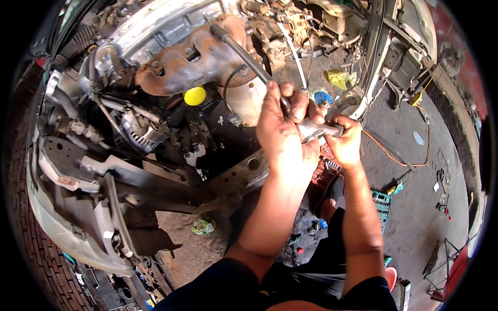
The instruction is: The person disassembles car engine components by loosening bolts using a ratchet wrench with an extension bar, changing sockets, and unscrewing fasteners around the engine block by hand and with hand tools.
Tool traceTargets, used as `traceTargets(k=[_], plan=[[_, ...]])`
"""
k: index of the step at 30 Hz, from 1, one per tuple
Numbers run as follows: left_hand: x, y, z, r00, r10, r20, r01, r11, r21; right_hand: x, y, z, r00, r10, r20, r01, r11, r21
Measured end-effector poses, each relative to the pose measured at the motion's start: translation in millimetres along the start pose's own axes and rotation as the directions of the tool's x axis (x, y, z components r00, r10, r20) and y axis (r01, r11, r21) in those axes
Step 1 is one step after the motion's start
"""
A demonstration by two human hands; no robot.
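Observation:
My left hand [282,111] is wrapped round the near end of a long dark socket extension bar [249,61]. The bar slants up to the left, and its thick socket end [220,32] is over the rusty exhaust manifold cover [181,67]; whether it sits on a bolt I cannot tell. A shiny metal ratchet [314,129] joins the bar beside my left palm. My right hand [345,140] is closed round the ratchet's handle end. Below the manifold cover are a round yellow cap [195,96] and a pale rounded metal housing [246,101].
The car's front frame rail [244,173] crosses below my hands. An alternator [142,129] is at the left. On the dark floor lie a teal tool case [382,207], an orange cable [381,142], a yellow bag [341,79] and a green plastic packet [203,226].

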State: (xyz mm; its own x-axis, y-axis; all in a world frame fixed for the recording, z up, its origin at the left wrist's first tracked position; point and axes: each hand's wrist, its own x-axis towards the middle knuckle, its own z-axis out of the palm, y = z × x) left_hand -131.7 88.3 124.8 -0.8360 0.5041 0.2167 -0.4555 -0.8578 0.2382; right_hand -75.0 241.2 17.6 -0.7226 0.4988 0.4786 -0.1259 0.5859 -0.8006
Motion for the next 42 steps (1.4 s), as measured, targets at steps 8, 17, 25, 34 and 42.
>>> traceTargets(k=[8,17,25,34,42], plan=[[-1,2,-7,0.999,0.036,0.009,-0.034,0.990,-0.138,130,-188,-120,0.552,-0.719,0.422,0.739,0.189,-0.647],[9,-10,-22,0.943,0.050,0.329,0.130,0.854,-0.504,95,-122,-111,0.686,-0.691,0.228,0.640,0.424,-0.641],[6,-16,-12,0.959,0.052,0.280,0.073,0.905,-0.418,102,-111,-119,0.729,-0.648,0.221,0.625,0.498,-0.601],[-34,-7,4,0.946,0.110,0.306,0.023,0.915,-0.402,97,-176,-130,0.543,-0.732,0.410,0.773,0.247,-0.584],[-36,40,-23,0.991,0.025,0.129,0.038,0.886,-0.462,82,-176,-86,0.623,-0.658,0.423,0.738,0.315,-0.596]])
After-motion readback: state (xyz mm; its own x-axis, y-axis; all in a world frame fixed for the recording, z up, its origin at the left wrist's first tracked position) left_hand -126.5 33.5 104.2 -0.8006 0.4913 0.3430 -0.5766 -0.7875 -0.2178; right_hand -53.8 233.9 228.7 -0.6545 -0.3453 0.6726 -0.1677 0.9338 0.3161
